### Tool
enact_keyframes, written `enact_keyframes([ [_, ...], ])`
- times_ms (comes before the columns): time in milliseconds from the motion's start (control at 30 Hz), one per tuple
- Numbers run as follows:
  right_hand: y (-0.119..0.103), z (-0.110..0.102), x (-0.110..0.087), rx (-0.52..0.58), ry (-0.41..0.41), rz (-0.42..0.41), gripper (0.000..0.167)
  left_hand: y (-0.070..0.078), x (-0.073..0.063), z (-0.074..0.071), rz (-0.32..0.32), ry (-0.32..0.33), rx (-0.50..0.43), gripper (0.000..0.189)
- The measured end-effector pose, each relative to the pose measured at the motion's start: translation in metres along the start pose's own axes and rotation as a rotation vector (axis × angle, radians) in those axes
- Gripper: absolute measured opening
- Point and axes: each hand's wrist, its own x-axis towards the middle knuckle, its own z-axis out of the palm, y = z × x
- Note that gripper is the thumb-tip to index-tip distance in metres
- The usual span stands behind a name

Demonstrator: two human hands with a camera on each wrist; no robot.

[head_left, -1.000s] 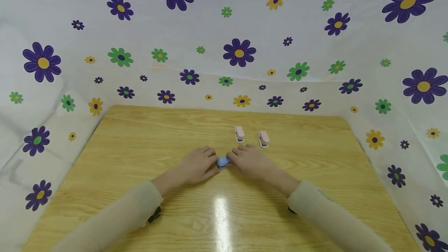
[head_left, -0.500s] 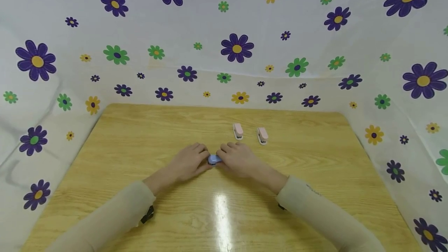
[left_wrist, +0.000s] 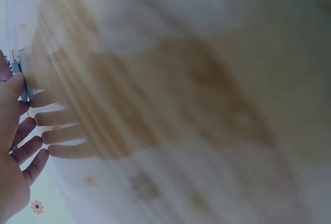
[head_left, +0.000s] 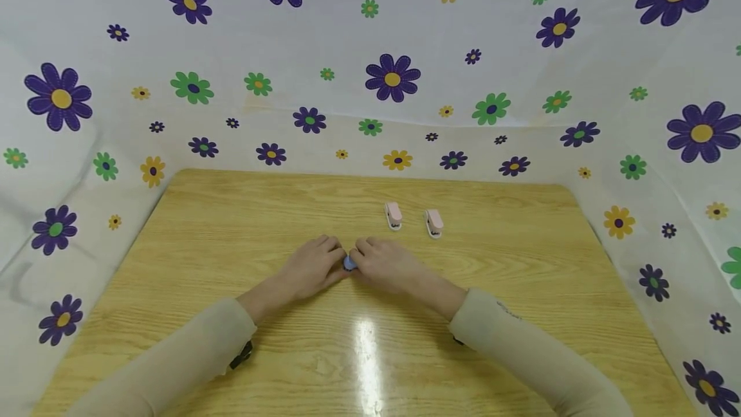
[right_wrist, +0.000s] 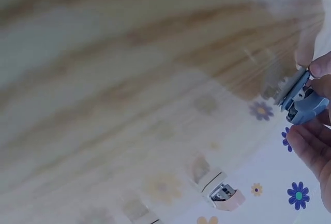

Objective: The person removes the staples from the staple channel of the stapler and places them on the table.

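Note:
A small blue stapler (head_left: 350, 263) is between my two hands, low over the table in the head view. My right hand (head_left: 384, 266) grips it by one end and covers most of its body. At the other end, my left hand (head_left: 315, 266) pinches it with thumb and fingertips. In the right wrist view, the stapler (right_wrist: 307, 105) shows its mouth parted, with fingers above and below it. Only a sliver of the stapler (left_wrist: 17, 68) appears at the left edge of the left wrist view, beside the thumb.
Two pink staplers (head_left: 393, 215) stand beyond my right hand. One pink stapler (right_wrist: 227, 199) also shows in the right wrist view. The glossy wood-grain table (head_left: 243, 224) is bordered by a white flower-print cloth (head_left: 324, 31) at the back and sides.
Both hands and the blue stapler have shifted left in the head view. My right hand has slid closer to my left, covering more of the stapler. The pink staplers stay put.

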Motion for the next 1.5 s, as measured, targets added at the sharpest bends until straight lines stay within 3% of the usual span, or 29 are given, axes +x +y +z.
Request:
enact_keyframes([
  [467,-0.002,-0.003,-0.003,-0.06,0.025,-0.033,0.025,0.004,0.0,0.002,-0.028,0.014,-0.012,0.031],
  [767,0.006,-0.002,-0.009,0.15,0.101,0.019,0.024,0.006,0.002,0.001,-0.018,0.013,0.007,0.033],
  [933,0.01,0.0,-0.014,0.197,0.137,0.056,0.024,0.005,0.004,0.001,-0.013,-0.002,0.008,0.031],
  [1100,0.014,-0.002,-0.018,0.174,0.133,0.106,0.029,0.002,0.003,0.001,-0.014,0.002,0.009,0.029],
  [1333,0.022,0.0,-0.021,0.04,0.181,0.122,0.033,-0.008,-0.005,-0.003,-0.012,0.007,0.05,0.03],
  [1500,0.024,0.0,-0.018,0.034,0.127,0.152,0.034,-0.018,-0.016,-0.009,-0.048,-0.005,0.053,0.029],
])
